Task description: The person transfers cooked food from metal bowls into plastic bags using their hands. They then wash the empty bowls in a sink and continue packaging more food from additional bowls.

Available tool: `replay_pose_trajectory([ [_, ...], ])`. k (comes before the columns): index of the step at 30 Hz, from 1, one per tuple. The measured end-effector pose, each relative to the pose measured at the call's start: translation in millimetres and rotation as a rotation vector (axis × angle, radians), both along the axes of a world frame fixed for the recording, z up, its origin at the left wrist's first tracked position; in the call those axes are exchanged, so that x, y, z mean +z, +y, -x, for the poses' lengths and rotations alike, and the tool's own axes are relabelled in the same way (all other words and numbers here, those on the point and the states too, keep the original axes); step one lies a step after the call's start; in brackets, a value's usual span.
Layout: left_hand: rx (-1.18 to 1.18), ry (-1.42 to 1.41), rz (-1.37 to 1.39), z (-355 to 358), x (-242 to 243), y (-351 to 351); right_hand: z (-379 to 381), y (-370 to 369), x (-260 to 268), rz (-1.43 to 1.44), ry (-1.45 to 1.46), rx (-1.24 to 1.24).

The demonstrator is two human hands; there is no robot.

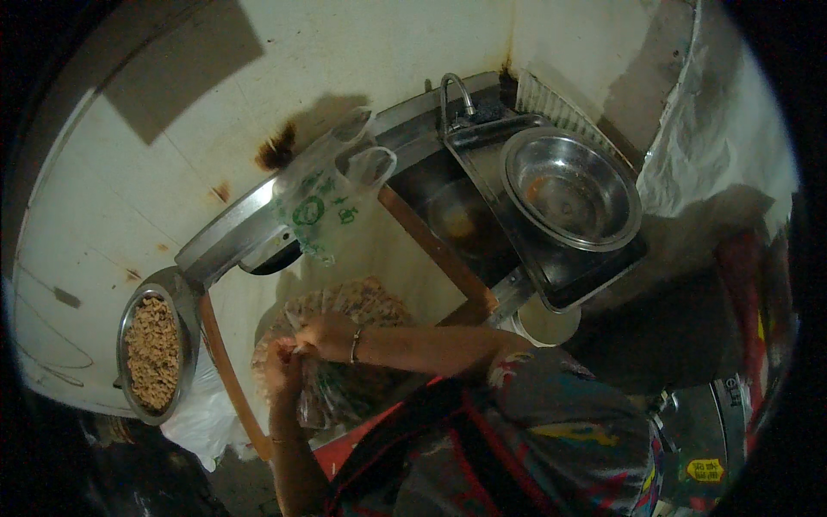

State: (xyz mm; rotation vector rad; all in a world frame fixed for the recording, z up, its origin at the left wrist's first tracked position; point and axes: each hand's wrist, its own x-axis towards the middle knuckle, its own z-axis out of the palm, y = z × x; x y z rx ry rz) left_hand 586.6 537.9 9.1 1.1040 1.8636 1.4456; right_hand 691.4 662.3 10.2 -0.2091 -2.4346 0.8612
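In the head view, my left hand and my right hand meet at the gathered top of a large clear plastic bag. Both are closed on its twisted film; the fingers overlap, so the exact grip is partly hidden. Lumpy, light brown contents show through the bag, which rests on a pale, wood-edged work surface. My forearms cover part of it. Beyond my hands lies a translucent plastic carrier bag with green print.
A steel bowl of brown crumbly food stands at the left. On the right are a sink basin, a curved tap, and a large steel bowl on a black tray. A white bucket sits below the tray.
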Motion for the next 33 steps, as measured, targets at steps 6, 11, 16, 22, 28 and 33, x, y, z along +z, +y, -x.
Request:
replay_pose_trajectory([
  [6,0.072,0.069,-0.115,3,-9,2,6,5,-9,0.08,0.135,0.098],
  [11,0.185,0.191,-0.158,5,-20,3,13,18,-13,0.433,-0.139,0.339],
  [16,0.187,0.831,-0.386,-4,-14,5,14,21,-17,0.599,-0.17,0.328],
  [22,0.126,0.897,-0.125,-22,-3,-2,13,21,-21,0.479,-0.157,0.229],
  [28,0.151,0.61,0.054,-11,-11,-4,18,5,-21,0.427,-0.178,-0.016],
  [33,0.088,0.62,-0.017,-3,-22,-15,1,27,-35,0.006,0.014,-0.115],
])
